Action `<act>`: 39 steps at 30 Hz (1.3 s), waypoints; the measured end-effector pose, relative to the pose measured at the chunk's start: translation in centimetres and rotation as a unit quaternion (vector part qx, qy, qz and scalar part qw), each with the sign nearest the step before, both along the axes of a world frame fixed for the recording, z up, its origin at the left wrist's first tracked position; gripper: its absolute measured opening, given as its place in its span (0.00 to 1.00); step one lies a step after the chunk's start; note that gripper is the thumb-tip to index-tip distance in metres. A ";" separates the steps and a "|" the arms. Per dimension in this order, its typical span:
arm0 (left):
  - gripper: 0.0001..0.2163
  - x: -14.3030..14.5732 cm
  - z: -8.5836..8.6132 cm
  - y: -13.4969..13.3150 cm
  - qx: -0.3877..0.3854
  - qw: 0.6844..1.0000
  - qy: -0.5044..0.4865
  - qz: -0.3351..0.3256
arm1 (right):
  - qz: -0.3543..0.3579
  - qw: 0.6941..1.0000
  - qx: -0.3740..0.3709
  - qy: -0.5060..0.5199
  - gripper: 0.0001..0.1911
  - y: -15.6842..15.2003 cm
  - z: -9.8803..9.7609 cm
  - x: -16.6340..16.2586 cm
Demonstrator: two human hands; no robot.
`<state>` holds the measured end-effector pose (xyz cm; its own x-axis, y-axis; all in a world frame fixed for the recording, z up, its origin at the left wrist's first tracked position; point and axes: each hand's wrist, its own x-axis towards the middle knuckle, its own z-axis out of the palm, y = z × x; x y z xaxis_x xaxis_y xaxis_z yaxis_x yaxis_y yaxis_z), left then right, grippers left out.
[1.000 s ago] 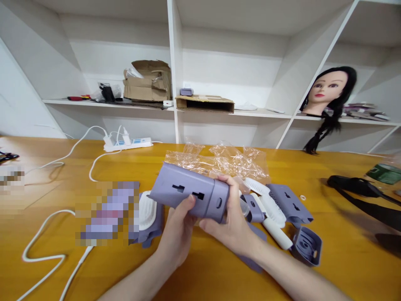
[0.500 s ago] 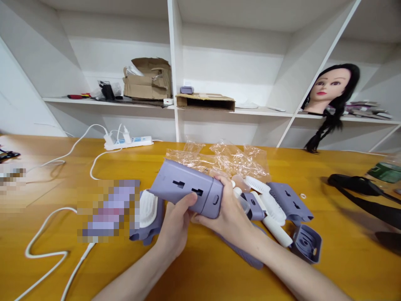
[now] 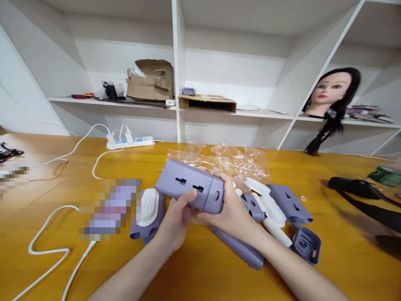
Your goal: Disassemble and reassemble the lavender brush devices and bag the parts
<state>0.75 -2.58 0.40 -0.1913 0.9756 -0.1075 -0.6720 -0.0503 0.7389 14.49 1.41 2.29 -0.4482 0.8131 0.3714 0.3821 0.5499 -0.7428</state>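
Note:
Both my hands hold a lavender plastic nozzle piece [image 3: 188, 186] with two slots in its flat face, just above the wooden table [image 3: 200, 267]. My left hand [image 3: 177, 219] grips it from below, thumb on the lower edge. My right hand [image 3: 230, 211] wraps round its narrow right end. Under my right wrist lies a long lavender handle [image 3: 238, 248]. To the left lies a lavender attachment with a white comb insert [image 3: 148, 211].
More lavender and white attachments [image 3: 282, 207] and a square lavender cap [image 3: 307, 244] lie to the right. Crumpled clear plastic wrap [image 3: 225, 161] lies behind. A white power strip [image 3: 130, 143] and cable [image 3: 46, 246] sit at the left, a black strap [image 3: 360, 188] at the right, a mannequin head [image 3: 332, 94] on the shelf.
The nozzle piece has tilted and shifted slightly in my hands; both hands moved a little toward the table. The long handle under my right wrist shows more.

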 end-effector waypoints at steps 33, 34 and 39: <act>0.14 -1.1 0.3 0.1 0.021 0.996 -0.085 0.031 | -0.045 0.984 0.123 -0.122 0.48 -1.1 -0.1 -0.6; 0.14 -1.0 0.2 0.1 0.039 0.995 -0.088 0.020 | -0.045 0.984 0.127 -0.117 0.45 -1.2 0.0 -0.7; 0.19 -0.7 0.1 -0.1 0.095 0.993 -0.073 -0.008 | -0.033 0.984 0.113 -0.131 0.38 -1.8 0.2 -0.8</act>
